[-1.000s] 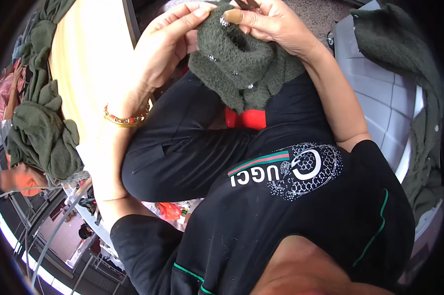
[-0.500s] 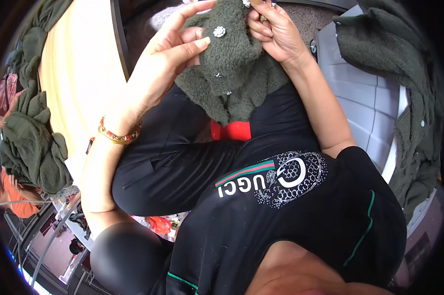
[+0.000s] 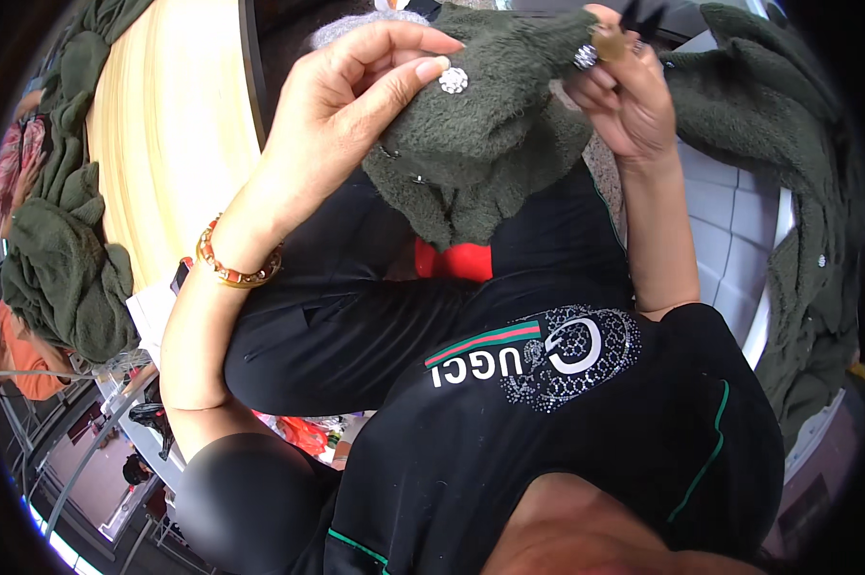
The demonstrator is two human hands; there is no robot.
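A fuzzy dark-green knit garment with sparkling flower-shaped buttons hangs over my lap. My left hand pinches its cloth between thumb and fingers, right beside a rhinestone button. On the right, my right hand is closed on the garment's drawn-out edge, near another rhinestone button. A tan covering shows at a fingertip of that hand. Dark pointed blades, blurred, stick up from the same hand; they look like thread snips. Two smaller buttons show lower on the cloth.
A pale wooden tabletop stands at left, with green garments heaped along its far side. More green garments drape over a white bin at right. A person in orange is at far left. Something red shows between my legs.
My right hand has moved right and the garment's edge is pulled out with it. My left hand has shifted slightly right, still pinching beside the button. The dark blades have come into view.
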